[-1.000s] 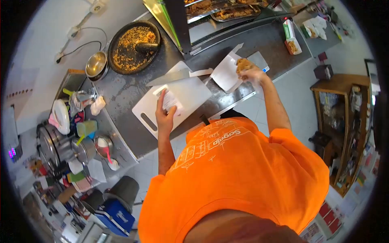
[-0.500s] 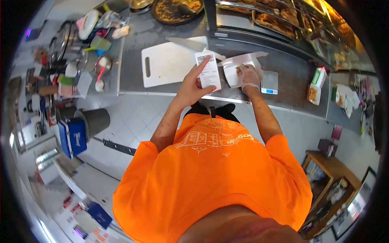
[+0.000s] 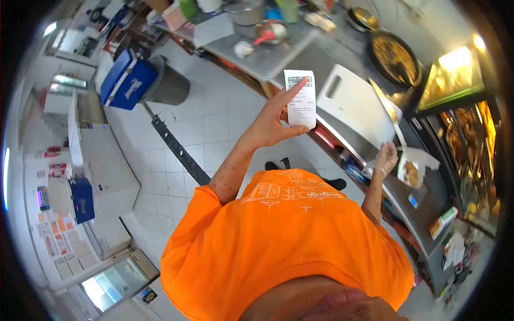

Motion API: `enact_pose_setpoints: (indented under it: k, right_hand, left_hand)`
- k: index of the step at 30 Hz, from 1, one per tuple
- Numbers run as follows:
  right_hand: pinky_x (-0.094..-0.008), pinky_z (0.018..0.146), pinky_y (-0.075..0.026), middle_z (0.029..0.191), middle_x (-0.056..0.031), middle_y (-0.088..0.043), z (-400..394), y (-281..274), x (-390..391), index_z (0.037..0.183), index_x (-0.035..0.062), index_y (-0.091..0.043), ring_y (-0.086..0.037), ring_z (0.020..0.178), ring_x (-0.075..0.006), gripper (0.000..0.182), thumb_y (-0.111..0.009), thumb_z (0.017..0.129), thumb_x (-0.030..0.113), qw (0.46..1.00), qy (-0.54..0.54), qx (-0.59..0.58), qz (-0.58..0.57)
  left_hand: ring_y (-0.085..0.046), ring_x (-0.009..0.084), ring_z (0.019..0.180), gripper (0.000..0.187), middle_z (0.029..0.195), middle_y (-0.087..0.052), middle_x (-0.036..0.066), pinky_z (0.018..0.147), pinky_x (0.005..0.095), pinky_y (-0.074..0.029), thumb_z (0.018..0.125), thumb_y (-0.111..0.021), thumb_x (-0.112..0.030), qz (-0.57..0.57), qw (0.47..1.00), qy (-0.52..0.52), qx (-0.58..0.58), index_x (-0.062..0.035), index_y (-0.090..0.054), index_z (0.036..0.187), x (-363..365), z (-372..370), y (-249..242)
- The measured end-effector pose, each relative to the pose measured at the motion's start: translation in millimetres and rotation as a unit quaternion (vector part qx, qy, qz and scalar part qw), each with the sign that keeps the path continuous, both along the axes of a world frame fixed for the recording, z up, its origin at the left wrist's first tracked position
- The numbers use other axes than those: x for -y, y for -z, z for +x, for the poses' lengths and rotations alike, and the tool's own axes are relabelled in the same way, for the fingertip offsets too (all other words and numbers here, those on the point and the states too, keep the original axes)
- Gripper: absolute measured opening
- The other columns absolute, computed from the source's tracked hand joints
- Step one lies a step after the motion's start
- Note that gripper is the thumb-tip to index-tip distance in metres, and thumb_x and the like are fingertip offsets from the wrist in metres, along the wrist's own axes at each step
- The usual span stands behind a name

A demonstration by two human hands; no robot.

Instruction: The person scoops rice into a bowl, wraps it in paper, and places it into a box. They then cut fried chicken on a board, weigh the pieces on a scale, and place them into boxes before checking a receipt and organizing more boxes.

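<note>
My left hand (image 3: 273,120) is closed on a printed paper receipt (image 3: 302,104), thumb and fingers at its sides. My right hand (image 3: 386,159), in a clear plastic glove, is by the near edge of the counter with its fingers curled; whatever may be in them is hidden. Just beyond it lies an open white paper food box (image 3: 416,170) with brownish food (image 3: 410,175) inside. A small scale with a lit blue display (image 3: 413,201) sits beside the box. Left of my right hand is a white cutting board (image 3: 353,109), and a large knife (image 3: 384,100) rests along its far side.
A round dark pan of food (image 3: 395,59) stands at the back, near a lit glass display case (image 3: 471,155). Farther along the counter is a green-and-white carton (image 3: 443,222). Bowls and utensils crowd the left counter (image 3: 289,51). A blue cooler (image 3: 127,80) and grey bin (image 3: 170,80) stand behind.
The view has turned to the left. My right hand has come out of the food box and is now beside it. My left hand still holds the receipt.
</note>
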State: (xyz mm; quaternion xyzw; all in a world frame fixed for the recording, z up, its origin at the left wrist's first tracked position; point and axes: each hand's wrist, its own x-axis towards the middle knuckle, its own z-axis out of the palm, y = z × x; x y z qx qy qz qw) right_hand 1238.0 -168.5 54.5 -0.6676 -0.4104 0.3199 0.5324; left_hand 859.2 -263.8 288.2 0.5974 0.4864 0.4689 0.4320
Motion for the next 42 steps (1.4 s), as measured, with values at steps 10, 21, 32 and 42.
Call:
enact_pose_setpoints:
  k: [10,21,32,42]
  right_hand:
    - [-0.0288,0.074,-0.047,0.084,-0.0056,-0.064,-237.1,-13.0,-33.6,0.087,0.0052,-0.064,-0.059,0.081,-0.014,0.012,-0.064,0.083,0.016,0.968,-0.177,0.178,0.0]
    - [-0.03,0.065,-0.048,0.079,-0.0126,-0.065,-542.2,-54.1,-202.7,0.088,0.0013,-0.062,-0.062,0.071,-0.0209,0.01,-0.062,0.083,0.01,0.961,-0.261,0.025,0.086]
    - [-0.0319,0.065,-0.049,0.077,-0.0129,-0.065,-735.6,-101.3,-269.6,0.086,0.004,-0.063,-0.063,0.07,-0.0242,0.008,-0.064,0.079,0.009,0.952,-0.208,0.191,0.119]
    - [-0.0306,0.067,-0.048,0.073,-0.0065,-0.061,-1000.6,-82.1,-345.0,0.088,0.0042,-0.062,-0.061,0.077,-0.0164,0.007,-0.063,0.084,0.01,0.987,-0.158,-0.016,0.003]
  left_hand:
    - [-0.056,0.0137,0.105,0.06,0.128,-0.047,0.008,0.085,0.0283,-0.05,0.084,-0.059,0.003,0.032,0.994,-0.059,0.09,-0.0053,-0.036,0.139,-38.6,-245.1,26.4]
    - [-0.058,0.0214,0.101,0.042,0.115,-0.058,0.013,0.083,0.0282,-0.045,0.079,-0.069,-0.019,0.138,0.892,-0.277,-0.33,-0.0029,-0.058,0.117,-279.1,-564.9,34.0]
    - [-0.041,0.0356,0.123,0.051,0.131,-0.047,0.017,0.097,0.0647,-0.027,0.089,-0.051,-0.043,0.011,0.785,-0.317,-0.532,-0.005,-0.052,0.123,-608.2,-945.4,16.5]
    - [-0.054,0.0191,0.099,0.041,0.106,-0.06,0.012,0.089,0.0293,-0.04,0.085,-0.065,-0.027,0.123,0.99,-0.052,-0.05,0.0007,-0.056,0.114,-678.5,-1008.8,59.9]
